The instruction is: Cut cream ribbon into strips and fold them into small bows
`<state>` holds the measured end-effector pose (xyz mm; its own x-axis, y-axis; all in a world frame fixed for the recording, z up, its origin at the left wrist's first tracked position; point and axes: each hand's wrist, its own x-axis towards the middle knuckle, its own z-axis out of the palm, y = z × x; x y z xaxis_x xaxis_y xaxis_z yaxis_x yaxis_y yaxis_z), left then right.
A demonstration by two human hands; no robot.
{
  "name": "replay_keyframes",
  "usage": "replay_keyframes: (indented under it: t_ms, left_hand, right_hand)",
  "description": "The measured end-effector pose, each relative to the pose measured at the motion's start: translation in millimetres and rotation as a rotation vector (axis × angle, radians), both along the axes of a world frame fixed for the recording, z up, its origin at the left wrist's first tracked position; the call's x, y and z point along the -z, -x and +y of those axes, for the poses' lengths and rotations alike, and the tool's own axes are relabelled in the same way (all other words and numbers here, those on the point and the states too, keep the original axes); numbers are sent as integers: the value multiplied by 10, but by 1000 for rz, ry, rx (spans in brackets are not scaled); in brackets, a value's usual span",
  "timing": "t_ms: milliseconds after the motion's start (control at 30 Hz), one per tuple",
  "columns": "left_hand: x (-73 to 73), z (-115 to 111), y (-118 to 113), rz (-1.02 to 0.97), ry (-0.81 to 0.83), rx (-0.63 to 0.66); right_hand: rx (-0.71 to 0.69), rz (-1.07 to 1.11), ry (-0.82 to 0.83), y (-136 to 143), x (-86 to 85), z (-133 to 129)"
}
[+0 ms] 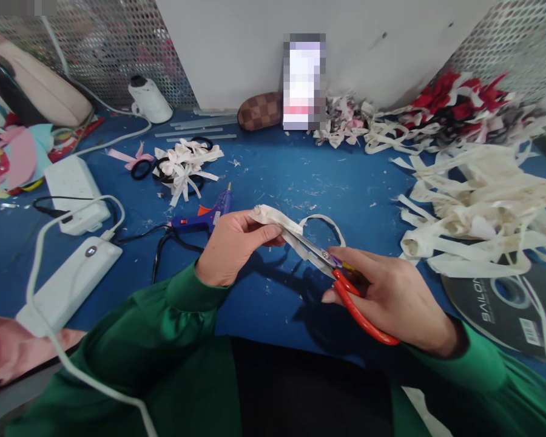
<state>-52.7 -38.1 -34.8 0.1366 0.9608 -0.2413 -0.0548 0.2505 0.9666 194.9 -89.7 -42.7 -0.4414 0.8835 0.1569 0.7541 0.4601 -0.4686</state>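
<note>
Pinched between the thumb and fingers of my left hand [234,246] is a cream ribbon [277,217], folded at its upper end. A loop of the same ribbon curves out to the right, and a tail hangs below. My right hand [391,294] grips red-handled scissors [352,303], whose blades point up and left and lie along the ribbon, close to my left thumb. Whether the blades are fully closed I cannot tell. Just behind my left hand lies a blue glue gun [204,215], its nozzle pointing up.
White bows with black hair ties [184,167] lie beyond the glue gun. Cream ribbons [477,206] are heaped at right, partly over a black reel [505,303]. White power strips [73,285] and a cable are at left. A phone [303,85] leans at the back beside a checkered case [259,111].
</note>
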Motion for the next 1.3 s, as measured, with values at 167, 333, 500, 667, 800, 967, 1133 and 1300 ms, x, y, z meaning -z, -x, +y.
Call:
replay_keyframes:
  t_ms: [167,333,500,667,800,967,1133,1300]
  left_hand:
    - [5,3,12,-27,33,74]
    - [1,8,16,-9,46,106]
    - [1,4,24,0,39,129]
    - [1,-4,36,-4,38,124]
    - [-3,-4,43,12,20,135]
    - [-27,0,45,41,-42,72]
    - [-38,-2,46,88,-91,40]
    - [-36,-3,29,67,-81,31]
  right_hand:
    - [-12,-15,26,2,27,0]
    - [-22,5,55,-18,21,-16]
    - [-40,55,103,-28,-32,-27]
    - [-57,56,70,-41,-43,-17]
    - [-52,39,37,-39,-19,0]
    - [-29,13,-3,-34,3,1]
    - [-14,16,-13,-23,-1,-10]
    - [-15,22,1,-15,-6,-13]
